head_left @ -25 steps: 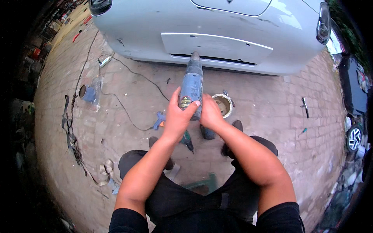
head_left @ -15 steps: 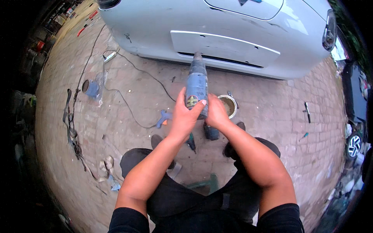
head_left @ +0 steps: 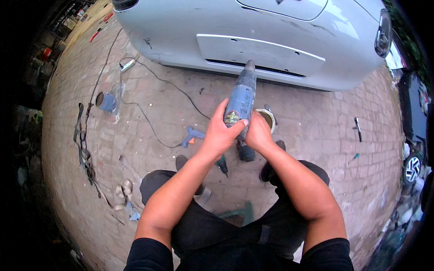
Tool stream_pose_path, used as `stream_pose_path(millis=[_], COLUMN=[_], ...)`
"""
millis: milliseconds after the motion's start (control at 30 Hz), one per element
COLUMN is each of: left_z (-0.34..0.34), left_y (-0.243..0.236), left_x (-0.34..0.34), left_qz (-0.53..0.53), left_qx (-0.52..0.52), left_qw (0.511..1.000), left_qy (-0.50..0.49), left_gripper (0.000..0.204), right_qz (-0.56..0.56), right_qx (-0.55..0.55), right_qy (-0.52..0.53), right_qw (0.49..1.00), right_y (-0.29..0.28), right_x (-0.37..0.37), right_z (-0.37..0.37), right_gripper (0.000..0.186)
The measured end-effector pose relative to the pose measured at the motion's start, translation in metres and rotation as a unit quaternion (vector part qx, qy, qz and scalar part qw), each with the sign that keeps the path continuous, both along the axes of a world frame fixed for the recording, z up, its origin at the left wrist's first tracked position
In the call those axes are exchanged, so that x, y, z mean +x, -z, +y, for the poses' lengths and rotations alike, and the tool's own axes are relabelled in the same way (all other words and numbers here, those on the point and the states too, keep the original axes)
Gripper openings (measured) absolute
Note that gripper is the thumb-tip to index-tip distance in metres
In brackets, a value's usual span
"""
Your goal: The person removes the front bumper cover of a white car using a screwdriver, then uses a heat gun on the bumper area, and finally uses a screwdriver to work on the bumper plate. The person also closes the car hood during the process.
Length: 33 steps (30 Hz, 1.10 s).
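Observation:
Both hands are closed on a blue-grey heat gun (head_left: 240,97) with a dark metal nozzle, aimed at the silver car bumper (head_left: 339,58). My left hand (head_left: 221,133) wraps round the body from the left, thumb beside the yellow label. My right hand (head_left: 259,133) grips at the lower right, where the handle is mostly hidden. The nozzle tip lies over the lower part of a white plate (head_left: 271,49) on the bumper, above a dark slot; I cannot tell whether it touches. A round container (head_left: 271,117) sits partly behind my right hand.
On the paving lie a blue glue gun (head_left: 192,135), a dark drill (head_left: 246,151), a power strip (head_left: 129,64), a grey pot (head_left: 105,101), straps (head_left: 81,135), a wrench (head_left: 358,130) and a screwdriver (head_left: 353,158). A loose wheel (head_left: 412,169) is at the right edge.
The heat gun and both hands have shifted right, with the nozzle moving from near the plate's left half toward its middle. The grips look unchanged.

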State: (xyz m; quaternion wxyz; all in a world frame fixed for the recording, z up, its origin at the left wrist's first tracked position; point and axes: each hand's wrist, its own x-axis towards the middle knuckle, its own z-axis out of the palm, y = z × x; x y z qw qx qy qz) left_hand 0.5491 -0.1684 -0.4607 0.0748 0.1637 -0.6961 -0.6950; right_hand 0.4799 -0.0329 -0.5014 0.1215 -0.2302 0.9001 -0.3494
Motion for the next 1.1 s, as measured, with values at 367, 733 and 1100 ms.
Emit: stream_pose_path(millis=[367,733,1100], left_z=[0.012,0.007,0.011], left_y=[-0.004,-0.012,-0.007], left_x=[0.004,0.006,-0.002], left_qz=[0.006,-0.001,0.018], left_qx=[-0.012,0.015,-0.010], left_qw=[0.999,0.999,0.999], left_qy=[-0.041,-0.032,-0.031], left_gripper=[0.085,0.083,0.081], right_qz=[0.049,0.026,0.032], right_qx=[0.020,0.021,0.007], right_qy=[-0.036,-0.036,-0.029], right_qw=[0.998,0.999,0.999], right_y=[0.005,-0.008,-0.009], right_x=[-0.007,-0.003,-0.008], right_z=[-0.001,-0.006,-0.002], right_gripper=[0.031,0.032,0.026])
